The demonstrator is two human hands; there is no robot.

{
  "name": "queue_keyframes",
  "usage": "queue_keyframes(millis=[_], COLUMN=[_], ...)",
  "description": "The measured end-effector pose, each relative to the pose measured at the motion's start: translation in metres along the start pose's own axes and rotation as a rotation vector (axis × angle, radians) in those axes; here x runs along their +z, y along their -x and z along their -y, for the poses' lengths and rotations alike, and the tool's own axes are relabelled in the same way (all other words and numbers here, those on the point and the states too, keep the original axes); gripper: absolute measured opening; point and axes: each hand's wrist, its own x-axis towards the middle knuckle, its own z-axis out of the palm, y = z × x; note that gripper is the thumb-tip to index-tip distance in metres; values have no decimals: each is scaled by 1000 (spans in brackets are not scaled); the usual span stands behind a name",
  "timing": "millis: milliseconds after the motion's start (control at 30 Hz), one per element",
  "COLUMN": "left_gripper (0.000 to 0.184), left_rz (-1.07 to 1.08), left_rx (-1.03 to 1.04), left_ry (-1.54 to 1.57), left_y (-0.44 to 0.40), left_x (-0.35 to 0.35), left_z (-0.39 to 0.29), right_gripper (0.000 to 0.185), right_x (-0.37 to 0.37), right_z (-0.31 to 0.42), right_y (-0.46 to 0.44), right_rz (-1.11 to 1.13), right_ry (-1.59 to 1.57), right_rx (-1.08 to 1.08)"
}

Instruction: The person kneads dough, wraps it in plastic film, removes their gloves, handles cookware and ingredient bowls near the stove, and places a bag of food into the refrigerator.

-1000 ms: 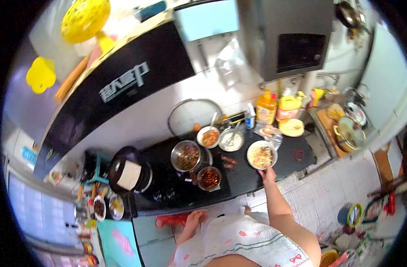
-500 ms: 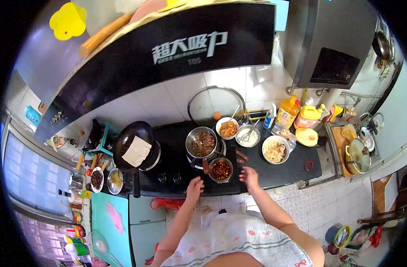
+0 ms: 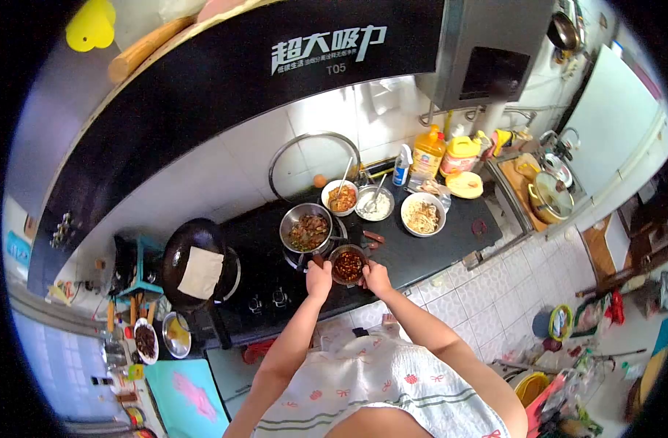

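My left hand (image 3: 319,279) is closed around the end of the brown handle (image 3: 317,259) of a steel saucepan (image 3: 286,232). Chopped, browned food lies inside that pan, which sits on the burner. Just in front stands a small bowl of dark red chili sauce (image 3: 348,266). My right hand (image 3: 376,278) grips this bowl at its right rim, with some fingers hidden. Two reddish-brown sausage-like pieces (image 3: 374,237) lie on the black counter behind the right hand. A white bowl of red-orange food (image 3: 340,198) with a spoon stands behind the saucepan.
A black wok (image 3: 175,252) holding a pale cloth-like sheet stands on the left burner, its handle jutting forward. To the right are a steel bowl of white food (image 3: 375,203), a noodle bowl (image 3: 423,214) and an oil bottle (image 3: 429,152). A glass lid (image 3: 275,159) leans on the wall.
My hands have moved forward from the counter's front edge, the left onto the saucepan handle and the right onto the chili-sauce bowl. The view has turned and shifted right.
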Motion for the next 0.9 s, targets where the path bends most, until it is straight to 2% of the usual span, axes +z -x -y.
queue_keyframes(millis=[67, 100, 167, 200, 300, 333, 367, 433, 567, 733, 900], left_gripper=[44, 34, 36, 35, 33, 32, 33, 33, 38, 36, 33], left_rz=[3, -1, -12, 18, 17, 120, 141, 237, 322, 330, 281], left_rx=[106, 125, 292, 266, 455, 402, 447, 398, 356, 249, 179], left_ry=[-19, -36, -40, -32, 58, 31, 69, 108, 174, 176, 206], left_y=[7, 7, 9, 18, 36, 38, 38, 50, 74, 123, 144], left_x=[-21, -25, -37, -48, -61, -60, -50, -28, 42, 122, 194], left_z=[-3, 1, 9, -2, -19, -25, -21, -28, -22, -31, -23], right_gripper=[28, 29, 30, 31, 32, 32, 31, 30, 28, 29, 30], right_x=[0, 0, -5, -8, -28, -38, -52, -85, -163, -259, -315], right_z=[-1, -1, 6, 7, -1, -14, -22, -32, -76, -106, -151], right_y=[14, 23, 43, 52, 75, 77, 81, 89, 92, 93, 84], right_rz=[-67, -102, -175, -214, -343, -379, -410, -472, -580, -553, -447], right_ry=[-87, -132, -202, -241, -352, -372, -367, -363, -196, -74, -80], right_rx=[-41, -62, 21, 65, 94, 47, 119, 131, 151, 176, 147])
